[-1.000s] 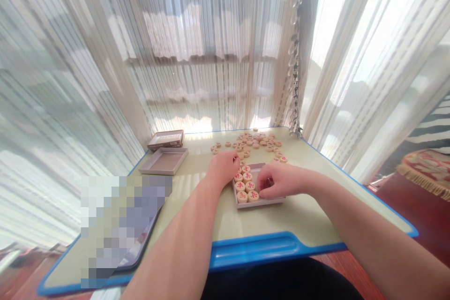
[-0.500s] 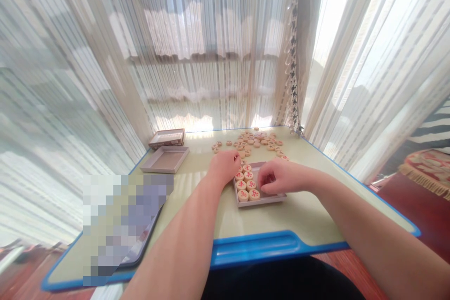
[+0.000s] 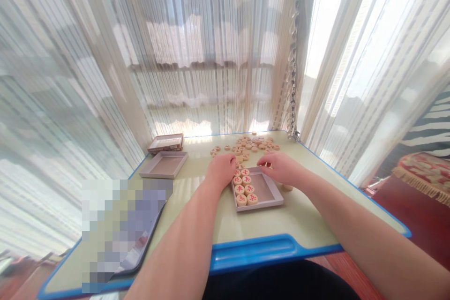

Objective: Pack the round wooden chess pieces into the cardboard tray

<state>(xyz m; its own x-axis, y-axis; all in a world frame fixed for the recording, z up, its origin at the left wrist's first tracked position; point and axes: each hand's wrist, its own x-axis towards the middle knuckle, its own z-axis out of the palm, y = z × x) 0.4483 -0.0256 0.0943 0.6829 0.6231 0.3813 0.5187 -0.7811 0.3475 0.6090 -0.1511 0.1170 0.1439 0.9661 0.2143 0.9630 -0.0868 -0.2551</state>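
Note:
A shallow box (image 3: 269, 206) holds two columns of round wooden Chinese chess pieces (image 3: 249, 189) with red characters, along its left side. My left hand (image 3: 222, 168) lies at the box's far left corner, its fingers curled inward; whatever they grip is hidden. Over the far right edge of the box is my right hand (image 3: 278, 165), fingers loosely bent with a gap between them and no piece visible in them. A few pieces lie partly hidden beyond the box and under the right wrist.
Many loose chess pieces (image 3: 255, 143) are scattered at the table's far side. An open box tray (image 3: 164, 165) and another box (image 3: 166, 142) stand at the far left. A tablet-like device (image 3: 149, 239), partly blurred, lies left on the blue-edged table (image 3: 197, 206).
My right hand has moved from above the box's inside to its far right edge, uncovering the bare right part of the box. My left hand stays at the far left corner.

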